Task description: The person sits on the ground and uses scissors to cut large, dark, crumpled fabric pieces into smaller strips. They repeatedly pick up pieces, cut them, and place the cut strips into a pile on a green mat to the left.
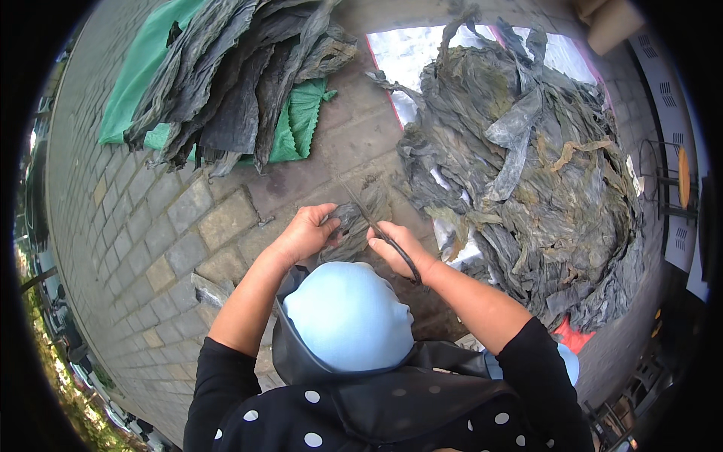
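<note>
Between the fingers of my left hand (307, 232) is a crumpled piece of dark grey-green dried kelp (348, 223), its loose end lying toward the paving. My right hand (396, 245) is closed round the black handle of a pair of scissors (367, 214), whose blades point up and left beside the kelp. I cannot tell whether the blades touch it. On the right lies a large tangled heap of dried kelp (550, 188). Long flat kelp strips (218, 75) are stacked at the far left.
Green woven sheeting (297, 124) lies under the strips, and a white sack (403, 56) under the heap. My knee in light blue cloth (350, 316) rises just below my hands. Brick paving (166, 226) spreads to the left. A red scrap (574, 336) sits by the heap's near edge.
</note>
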Tool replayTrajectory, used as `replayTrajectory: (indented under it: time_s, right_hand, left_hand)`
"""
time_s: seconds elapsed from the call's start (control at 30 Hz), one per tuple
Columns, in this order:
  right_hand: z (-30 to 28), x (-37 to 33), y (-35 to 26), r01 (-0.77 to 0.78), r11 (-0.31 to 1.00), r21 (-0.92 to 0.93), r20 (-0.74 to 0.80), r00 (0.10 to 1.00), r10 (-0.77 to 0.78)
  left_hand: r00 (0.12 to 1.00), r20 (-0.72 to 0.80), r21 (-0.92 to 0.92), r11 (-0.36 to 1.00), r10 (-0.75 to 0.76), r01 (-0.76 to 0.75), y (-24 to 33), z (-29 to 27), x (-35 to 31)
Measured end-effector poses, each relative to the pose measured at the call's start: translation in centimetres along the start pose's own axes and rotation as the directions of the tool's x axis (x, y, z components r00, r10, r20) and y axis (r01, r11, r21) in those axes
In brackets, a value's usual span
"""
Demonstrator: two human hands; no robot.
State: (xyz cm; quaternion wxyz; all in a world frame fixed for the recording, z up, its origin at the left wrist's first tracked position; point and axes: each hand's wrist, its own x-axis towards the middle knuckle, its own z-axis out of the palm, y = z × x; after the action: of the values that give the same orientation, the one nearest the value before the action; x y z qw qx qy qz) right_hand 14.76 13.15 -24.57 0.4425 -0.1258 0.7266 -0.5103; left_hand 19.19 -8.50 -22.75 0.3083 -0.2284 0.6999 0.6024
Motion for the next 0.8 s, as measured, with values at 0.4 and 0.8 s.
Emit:
replayTrajectory:
  time_s: [0.4,0.8]
  right_hand:
    - [-4.6,-11.9,7.3,-0.137,0.335,-0.932,0.112,0.771,0.627]
    - [-6.2,-4.2,-2.7,0.029,0.947,-0.321,0.034,0.999,-0.019]
  left_hand:
    - [0.699,-0.644,-0.001,0.913,0.31,-0.407,13.1,-13.6,-12.5]
    - [0.484,-0.704,0.113,0.755,0.519,-0.646,39.6,-20.3,-18.5]
